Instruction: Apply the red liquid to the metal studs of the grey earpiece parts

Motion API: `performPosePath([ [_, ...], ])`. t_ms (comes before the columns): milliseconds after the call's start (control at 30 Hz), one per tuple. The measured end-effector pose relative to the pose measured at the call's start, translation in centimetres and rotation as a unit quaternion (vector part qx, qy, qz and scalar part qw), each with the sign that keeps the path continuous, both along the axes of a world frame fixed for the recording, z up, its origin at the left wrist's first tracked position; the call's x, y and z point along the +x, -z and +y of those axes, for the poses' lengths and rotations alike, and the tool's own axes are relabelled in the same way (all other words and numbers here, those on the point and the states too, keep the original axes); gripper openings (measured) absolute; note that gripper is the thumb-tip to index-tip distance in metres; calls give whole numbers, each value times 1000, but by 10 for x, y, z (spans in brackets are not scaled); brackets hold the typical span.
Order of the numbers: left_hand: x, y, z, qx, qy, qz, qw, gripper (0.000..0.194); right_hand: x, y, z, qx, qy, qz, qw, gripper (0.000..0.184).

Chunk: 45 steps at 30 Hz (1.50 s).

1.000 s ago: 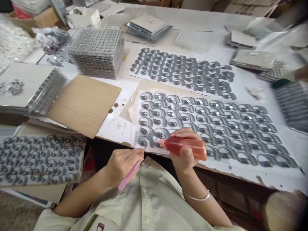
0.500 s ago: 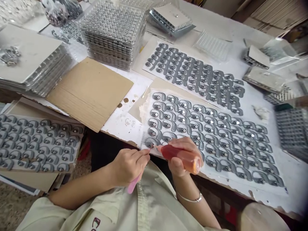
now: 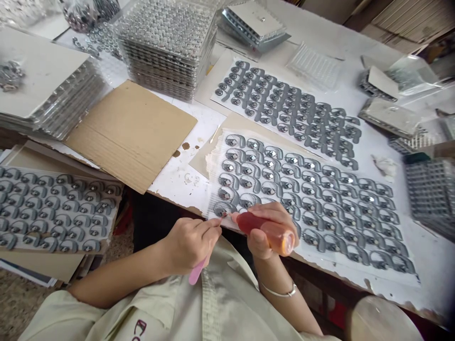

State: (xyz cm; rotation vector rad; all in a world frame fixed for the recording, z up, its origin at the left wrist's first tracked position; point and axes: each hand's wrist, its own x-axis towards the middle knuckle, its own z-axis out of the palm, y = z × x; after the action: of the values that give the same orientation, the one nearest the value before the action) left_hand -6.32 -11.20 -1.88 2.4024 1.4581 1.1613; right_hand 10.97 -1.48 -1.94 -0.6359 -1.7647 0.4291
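Both hands meet at a grey hook-shaped piece (image 3: 221,207) on the sheet's near corner

Our left hand (image 3: 190,246) pinches a pink-handled tool (image 3: 197,270) with its fine tip at that piece, while our right hand (image 3: 273,215) wraps firmly round an orange-red squeeze bottle (image 3: 265,229), nozzle just beside the tip. The piece lies on a white backing sheet (image 3: 387,277) at the edge of the bench (image 3: 430,265), among rows of its twins. These look light, thin and somewhat flexible, easily bent, so we judge them best held by the curved rim, away from the shiny centre. Stacked clear plastic trays (image 3: 167,52) stand farther up, beyond a cardboard sheet (image 3: 131,132)
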Motion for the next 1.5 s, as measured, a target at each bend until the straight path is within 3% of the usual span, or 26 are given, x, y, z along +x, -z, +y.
performPosePath([
  [133, 0, -1, 1, -1, 1, 2, 1000, 18, -2, -1, -1, 29, 7, -8, 1000, 25],
  [567, -1, -7, 4, 5, 7, -14, 1000, 15, -4, -3, -7, 25, 40, -1, 999, 20],
  [867, -1, -6, 5, 20, 7, -24, 999, 13, 6, 3, -12, -44, 35, 74, 996, 29],
  [1100, -3, -5, 5, 15, 10, -31, 999, 13, 3, 6, -11, 6, 54, 53, 997, 28],
  [1500, -3, -3, 5, 17, 9, -41, 999, 13, 1, 5, -10, 9, 49, 26, 998, 27],
])
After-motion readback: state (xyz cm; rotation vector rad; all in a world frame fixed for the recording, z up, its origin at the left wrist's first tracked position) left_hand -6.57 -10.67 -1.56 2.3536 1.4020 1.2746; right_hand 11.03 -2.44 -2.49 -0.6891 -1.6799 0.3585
